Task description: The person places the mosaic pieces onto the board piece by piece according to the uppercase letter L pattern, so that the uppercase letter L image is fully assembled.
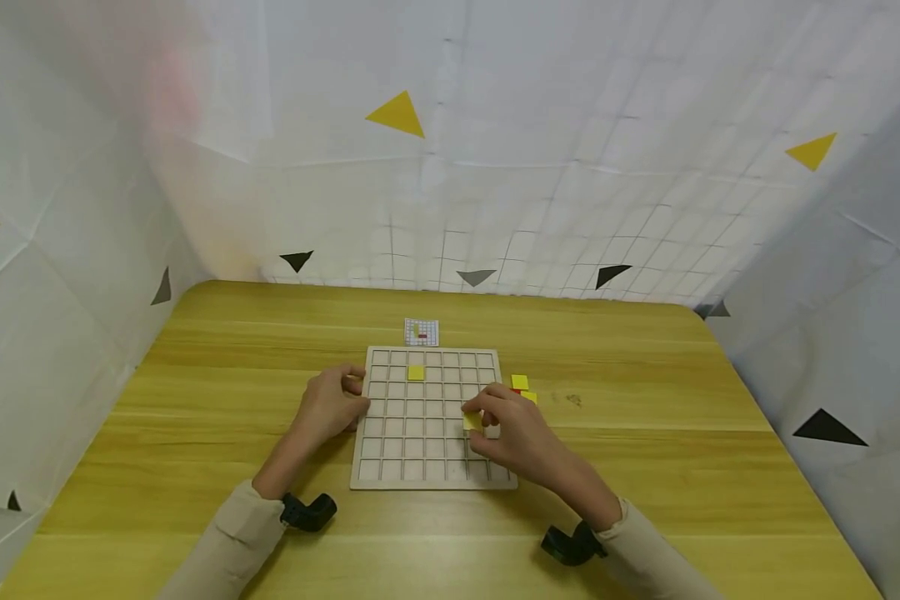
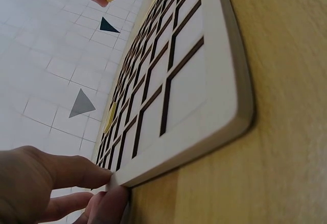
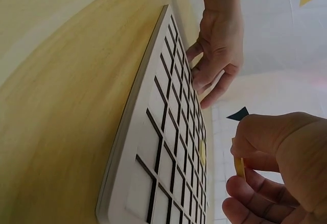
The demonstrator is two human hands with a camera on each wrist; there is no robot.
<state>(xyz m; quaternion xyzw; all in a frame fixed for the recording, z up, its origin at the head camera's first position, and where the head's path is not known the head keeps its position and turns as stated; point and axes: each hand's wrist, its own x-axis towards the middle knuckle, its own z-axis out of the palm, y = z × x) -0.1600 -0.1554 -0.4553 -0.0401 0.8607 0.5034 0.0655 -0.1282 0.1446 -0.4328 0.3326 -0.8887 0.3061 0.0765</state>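
right hand (image 1: 521, 431) pinching a yellow tile (image 1: 472, 422) over grid board (image 1: 420, 485) | left hand (image 1: 332, 403) gripping its left edge | spare tiles (image 1: 520, 382) just beside — half hidden, one's red I think

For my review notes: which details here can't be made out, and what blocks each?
Head view: the card is too small to read exactly.
Head view: the right hand hides some cells of the board.
Head view: the red piece shows only a sliver between the right hand and a loose yellow tile.
Left wrist view: frame edges cut off part of the left hand.
Right wrist view: bottom edge crops the board.
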